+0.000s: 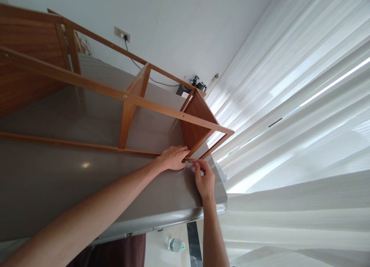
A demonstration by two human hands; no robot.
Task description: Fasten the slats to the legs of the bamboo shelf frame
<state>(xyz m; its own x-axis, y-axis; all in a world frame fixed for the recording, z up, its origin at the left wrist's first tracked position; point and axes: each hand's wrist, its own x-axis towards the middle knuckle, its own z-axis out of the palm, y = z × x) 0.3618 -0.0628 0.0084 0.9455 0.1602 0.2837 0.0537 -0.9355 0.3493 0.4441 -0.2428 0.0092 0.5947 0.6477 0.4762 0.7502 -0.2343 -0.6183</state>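
A brown wooden shelf unit [154, 105] lies on its side across the grey tabletop [138, 182], with slim rails joined by several panels. My left hand [175, 158] is closed around the lower rail, close to its right end, where the end panel [198, 114] meets it. Just to the right, my right hand [206, 178] has thumb and forefinger pinched at the rail's tip. Whatever may sit between those fingertips is too small to make out. Screw heads [125, 96] show along the nearer upper rail.
White curtains [289, 151] hang close to the table's right end. A black cable runs from a wall socket [122, 33] to dark items [199, 85] behind the shelf unit. Below the table's rounded front edge, a clear plastic bottle [175, 244] is on the floor.
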